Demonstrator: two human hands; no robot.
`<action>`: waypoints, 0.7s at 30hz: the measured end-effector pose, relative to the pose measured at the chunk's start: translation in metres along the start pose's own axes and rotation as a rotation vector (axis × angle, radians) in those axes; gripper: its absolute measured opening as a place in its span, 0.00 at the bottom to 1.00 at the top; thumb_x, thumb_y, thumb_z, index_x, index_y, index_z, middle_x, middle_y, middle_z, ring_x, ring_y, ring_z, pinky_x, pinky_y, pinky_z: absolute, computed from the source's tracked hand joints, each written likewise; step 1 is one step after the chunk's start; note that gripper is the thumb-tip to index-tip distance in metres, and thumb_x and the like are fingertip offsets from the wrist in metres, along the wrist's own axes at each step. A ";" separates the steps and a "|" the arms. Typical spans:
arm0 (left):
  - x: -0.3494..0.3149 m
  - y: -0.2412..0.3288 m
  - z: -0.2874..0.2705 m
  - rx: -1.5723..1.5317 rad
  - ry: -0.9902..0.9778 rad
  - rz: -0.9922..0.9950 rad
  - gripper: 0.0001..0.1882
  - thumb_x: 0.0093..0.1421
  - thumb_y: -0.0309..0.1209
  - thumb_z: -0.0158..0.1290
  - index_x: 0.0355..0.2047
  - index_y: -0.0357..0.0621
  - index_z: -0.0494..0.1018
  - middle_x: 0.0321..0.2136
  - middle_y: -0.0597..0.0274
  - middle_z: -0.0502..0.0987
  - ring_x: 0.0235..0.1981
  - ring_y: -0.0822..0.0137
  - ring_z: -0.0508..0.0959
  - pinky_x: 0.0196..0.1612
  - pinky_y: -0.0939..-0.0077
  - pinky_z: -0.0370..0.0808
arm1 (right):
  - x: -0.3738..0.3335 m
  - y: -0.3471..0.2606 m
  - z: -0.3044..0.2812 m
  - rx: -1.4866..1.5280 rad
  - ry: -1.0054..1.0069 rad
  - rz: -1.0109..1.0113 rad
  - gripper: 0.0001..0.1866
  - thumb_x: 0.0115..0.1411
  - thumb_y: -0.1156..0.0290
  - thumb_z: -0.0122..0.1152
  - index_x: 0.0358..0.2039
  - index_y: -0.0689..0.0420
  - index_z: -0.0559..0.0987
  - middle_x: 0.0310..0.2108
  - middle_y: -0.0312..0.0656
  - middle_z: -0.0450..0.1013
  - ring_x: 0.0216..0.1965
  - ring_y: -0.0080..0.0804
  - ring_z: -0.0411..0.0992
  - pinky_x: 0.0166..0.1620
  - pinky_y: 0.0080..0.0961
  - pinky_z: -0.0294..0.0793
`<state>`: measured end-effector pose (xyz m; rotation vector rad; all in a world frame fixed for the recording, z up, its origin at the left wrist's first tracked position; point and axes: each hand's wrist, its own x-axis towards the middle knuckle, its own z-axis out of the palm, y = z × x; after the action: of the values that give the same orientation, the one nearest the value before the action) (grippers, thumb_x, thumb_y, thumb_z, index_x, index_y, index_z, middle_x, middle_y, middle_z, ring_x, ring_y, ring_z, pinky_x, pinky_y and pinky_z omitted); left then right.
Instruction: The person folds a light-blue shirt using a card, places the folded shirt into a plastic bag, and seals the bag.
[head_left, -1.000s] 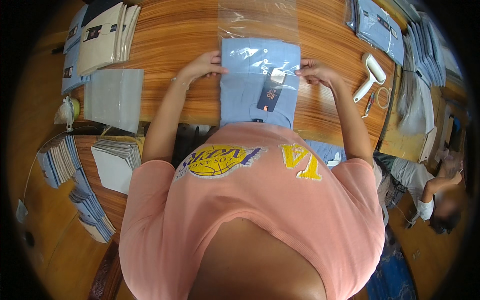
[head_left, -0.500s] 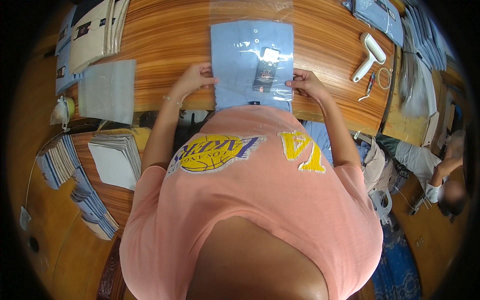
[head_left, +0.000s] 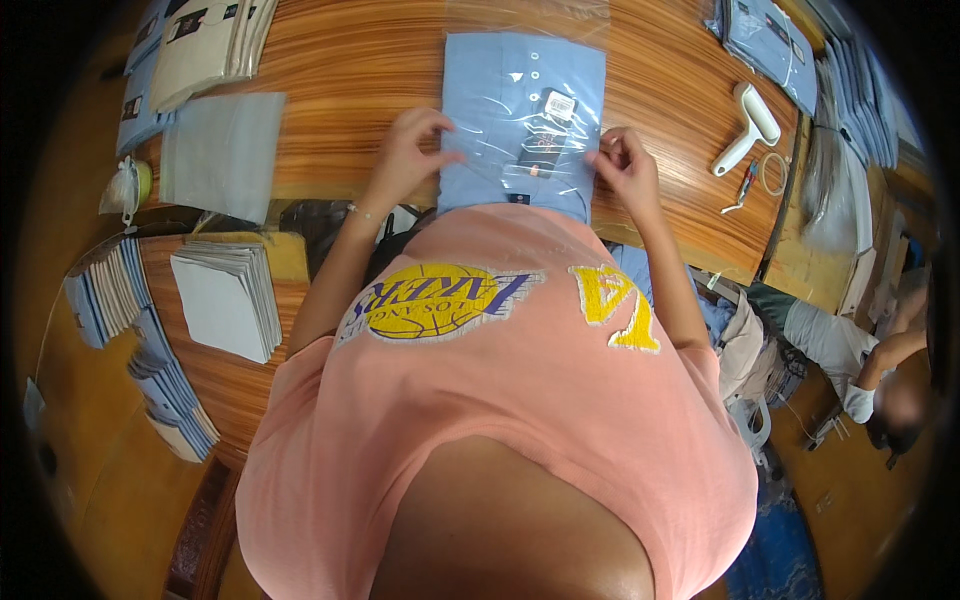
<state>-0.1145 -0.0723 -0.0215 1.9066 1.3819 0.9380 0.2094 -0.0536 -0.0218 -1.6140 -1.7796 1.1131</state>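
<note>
A folded light-blue shirt [head_left: 485,100] lies on the table in a clear plastic bag [head_left: 525,18], whose loose end stretches past the shirt at the far side. White buttons and a dark hang tag [head_left: 541,150] with a white label show through the film. My left hand [head_left: 412,150] is at the shirt's left edge, thumb and fingers apart, the thumb reaching over that edge. At the opposite side my right hand [head_left: 628,168] has its fingers bent and the thumb against the bag's edge, seemingly pinching the film. The shirt's near end meets my pink top.
Flat clear bags [head_left: 222,150] lie to the left, near bagged beige shirts [head_left: 212,50]. On the right are a white lint roller [head_left: 748,130], a small cutter-like tool [head_left: 741,187] and bundled blue shirts [head_left: 855,95]. White boards [head_left: 222,300] are stacked lower left. Another person [head_left: 870,370] is at far right.
My left hand has opened away from the bag's edge and moved slightly farther up. My right hand stays at the right edge. The whole view has shifted a little.
</note>
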 end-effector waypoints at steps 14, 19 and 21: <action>-0.005 0.009 0.013 0.262 -0.146 0.103 0.08 0.52 0.34 0.54 0.30 0.43 0.75 0.29 0.61 0.74 0.37 0.60 0.70 0.42 0.68 0.67 | 0.005 -0.014 -0.001 -0.334 -0.262 -0.470 0.05 0.54 0.71 0.54 0.27 0.59 0.74 0.29 0.43 0.68 0.35 0.43 0.65 0.38 0.35 0.65; -0.024 0.000 0.000 0.328 -0.303 0.142 0.08 0.52 0.30 0.52 0.33 0.45 0.75 0.30 0.64 0.74 0.37 0.61 0.72 0.43 0.68 0.68 | 0.004 -0.030 -0.009 -0.466 -0.376 -0.478 0.04 0.54 0.71 0.53 0.27 0.58 0.75 0.29 0.42 0.68 0.36 0.40 0.66 0.39 0.33 0.64; -0.036 0.007 -0.004 0.394 -0.333 0.202 0.09 0.52 0.28 0.51 0.35 0.44 0.75 0.31 0.64 0.75 0.38 0.61 0.72 0.43 0.67 0.68 | -0.002 -0.027 -0.006 -0.481 -0.387 -0.491 0.05 0.54 0.71 0.53 0.28 0.58 0.75 0.29 0.42 0.68 0.36 0.41 0.65 0.39 0.34 0.64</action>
<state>-0.1219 -0.1082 -0.0203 2.4016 1.2551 0.4209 0.1998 -0.0534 0.0039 -1.1194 -2.6753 0.8359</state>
